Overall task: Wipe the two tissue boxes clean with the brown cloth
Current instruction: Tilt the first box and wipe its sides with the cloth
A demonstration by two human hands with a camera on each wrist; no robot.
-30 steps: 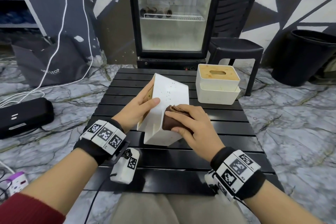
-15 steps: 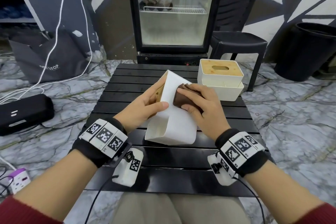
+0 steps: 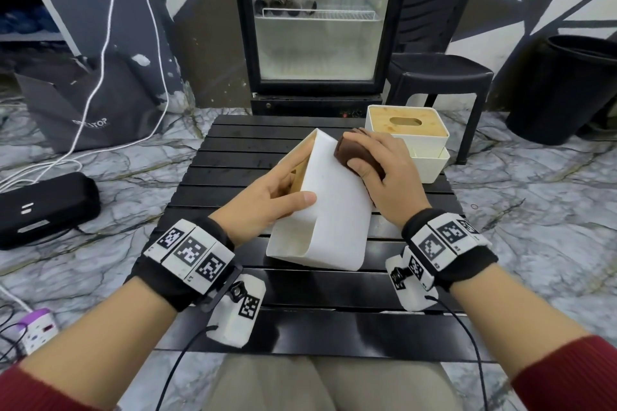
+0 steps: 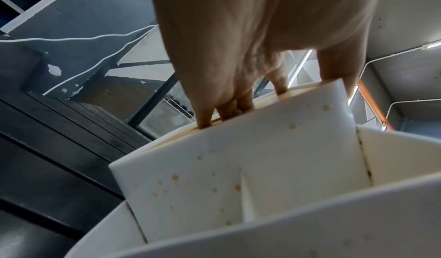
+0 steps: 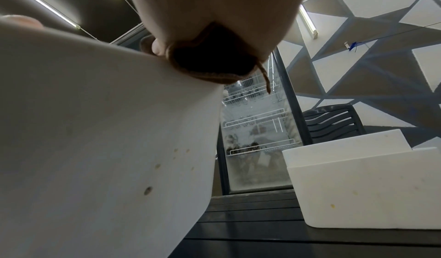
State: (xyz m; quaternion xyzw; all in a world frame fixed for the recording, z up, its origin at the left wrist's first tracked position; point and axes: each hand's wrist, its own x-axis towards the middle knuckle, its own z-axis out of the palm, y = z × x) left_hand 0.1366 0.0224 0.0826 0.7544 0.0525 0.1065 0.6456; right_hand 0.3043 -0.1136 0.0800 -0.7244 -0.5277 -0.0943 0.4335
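Note:
A white tissue box [image 3: 334, 210] stands tilted on its end on the black slatted table [image 3: 300, 294], its wooden lid facing left. My left hand [image 3: 277, 193] grips it, thumb on the white side, fingers on the lid edge. My right hand [image 3: 377, 163] holds the folded brown cloth [image 3: 350, 150] pressed on the box's upper far corner. The left wrist view shows yellowish spots on the box [image 4: 238, 177]; the right wrist view shows the cloth [image 5: 210, 62] against the spotted box side [image 5: 107, 139]. A second white tissue box [image 3: 407, 133] with a wooden lid sits at the table's far right.
A glass-door fridge [image 3: 317, 27] stands behind the table, a black stool [image 3: 437, 73] and a black bin [image 3: 567, 87] to its right. On the marble floor at left lie a black case [image 3: 43, 207], a grey bag [image 3: 93, 100] and white cables.
My right hand has slid the cloth up the box's side from its lower middle to the top far corner. The left hand keeps its grip, and the box leans further back.

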